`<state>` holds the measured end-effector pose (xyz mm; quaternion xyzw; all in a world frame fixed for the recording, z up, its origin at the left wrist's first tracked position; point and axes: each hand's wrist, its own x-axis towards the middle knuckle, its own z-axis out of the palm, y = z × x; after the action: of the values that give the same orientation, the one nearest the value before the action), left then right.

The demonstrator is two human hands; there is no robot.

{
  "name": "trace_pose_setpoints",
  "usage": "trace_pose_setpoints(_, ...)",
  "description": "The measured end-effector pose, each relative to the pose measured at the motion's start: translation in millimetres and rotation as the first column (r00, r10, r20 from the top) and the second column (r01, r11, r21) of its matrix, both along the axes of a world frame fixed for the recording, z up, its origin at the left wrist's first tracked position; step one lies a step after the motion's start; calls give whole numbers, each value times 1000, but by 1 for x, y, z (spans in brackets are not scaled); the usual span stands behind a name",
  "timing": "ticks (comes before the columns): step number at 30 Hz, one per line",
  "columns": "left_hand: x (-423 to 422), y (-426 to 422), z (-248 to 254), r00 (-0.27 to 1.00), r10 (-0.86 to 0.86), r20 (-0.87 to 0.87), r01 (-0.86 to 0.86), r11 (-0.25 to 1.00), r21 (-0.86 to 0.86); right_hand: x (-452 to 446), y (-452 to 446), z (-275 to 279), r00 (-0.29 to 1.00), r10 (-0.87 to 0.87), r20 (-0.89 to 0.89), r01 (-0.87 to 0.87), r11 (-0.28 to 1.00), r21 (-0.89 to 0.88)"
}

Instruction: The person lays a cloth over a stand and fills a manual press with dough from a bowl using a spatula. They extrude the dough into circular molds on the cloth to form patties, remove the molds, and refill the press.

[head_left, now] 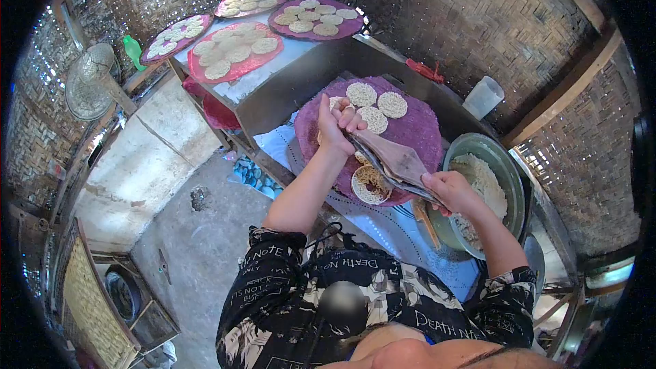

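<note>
My left hand (336, 126) is over the purple cloth-covered round tray (420, 119), thumb up and fingers curled at the upper end of a folded grey-brown cloth (396, 158). My right hand (452, 193) grips the lower end, so the flattened cloth slants between both hands above the tray. Several pale, round, noodle-like cakes (392, 104) lie at the tray's far side. Below the cloth, a round ring (361, 195) holds loose pale strands (373, 182); the cloth hides part of it.
A green basin (454, 164) of pale flour or dough (485, 188) stands at the right. Several trays of round cakes, including a pink one (205, 72), rest on a raised table (239, 92). A white plastic container (484, 98) leans near the woven wall (471, 20).
</note>
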<state>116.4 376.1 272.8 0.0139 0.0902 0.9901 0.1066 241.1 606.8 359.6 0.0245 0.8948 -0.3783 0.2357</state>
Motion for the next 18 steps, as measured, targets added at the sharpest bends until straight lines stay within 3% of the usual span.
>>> trace_pose_setpoints(7, 26, -14, 17, 994, 65, 83, -57, 994, -97, 14, -6, -23, 994, 22, 109, 4, 974, -227)
trace_pose_setpoints(11, 4, -36, 23, 953, -136, -269, 130, 991, -43, 15, -25, -32, 997, -33, 72, 57, 931, -361)
trace_pose_setpoints(14, 30, -25, 87, 990, -73, -120, 42, 969, -244, 16, -24, -33, 989, -145, -12, 115, 834, -540)
trace_pose_setpoints(15, 23, -19, 68, 910, -125, -395, -105, 852, -513, 16, -22, -33, 980, -192, -51, 123, 789, -602)
trace_pose_setpoints(16, 9, -13, 35, 752, -257, -607, -319, 664, -676, 17, -21, -34, 963, -269, -2, 188, 676, -712)
trace_pose_setpoints(18, 16, 12, 31, 587, -419, -692, -657, 253, -710, 19, -20, -23, 957, -291, -7, 198, 667, -718)
